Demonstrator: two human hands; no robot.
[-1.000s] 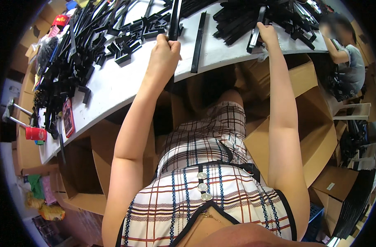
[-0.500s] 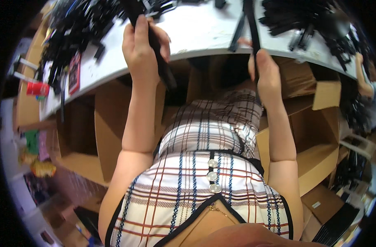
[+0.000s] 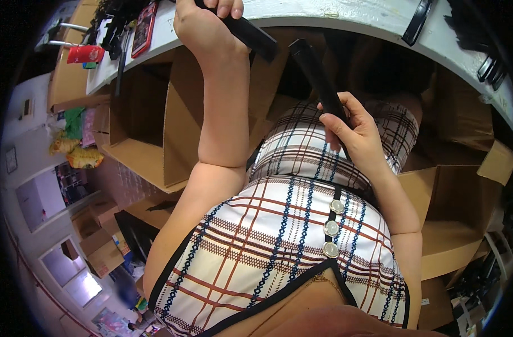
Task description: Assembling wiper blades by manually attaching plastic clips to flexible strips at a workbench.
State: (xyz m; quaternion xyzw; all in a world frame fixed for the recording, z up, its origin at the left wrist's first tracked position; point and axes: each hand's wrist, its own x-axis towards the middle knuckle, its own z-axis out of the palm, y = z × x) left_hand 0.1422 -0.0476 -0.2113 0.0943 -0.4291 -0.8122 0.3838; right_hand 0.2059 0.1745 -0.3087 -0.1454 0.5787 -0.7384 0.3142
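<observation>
My left hand (image 3: 203, 25) is closed round a black, flat-sided bar (image 3: 253, 38) at the table's near edge. One end of that bar points down to the right, and its other end lies beyond the picture's top. Lower and to the right, my right hand (image 3: 354, 132) grips a second black bar (image 3: 315, 73) between thumb and fingers, above my lap. Its free end tilts up to the left, close to the first bar but apart from it. What exactly the bars are I cannot tell.
The white table (image 3: 346, 14) curves across the top. On it lie a red-edged phone (image 3: 144, 31), black pieces (image 3: 416, 22) and a dark pile (image 3: 475, 33). A red can (image 3: 85, 54) stands at left. Open cardboard boxes (image 3: 135, 149) (image 3: 453, 224) flank my legs.
My view has swung to the right. The right-hand bar has come down toward my lap and now tilts left. The left-hand bar now lies nearer the right-hand one.
</observation>
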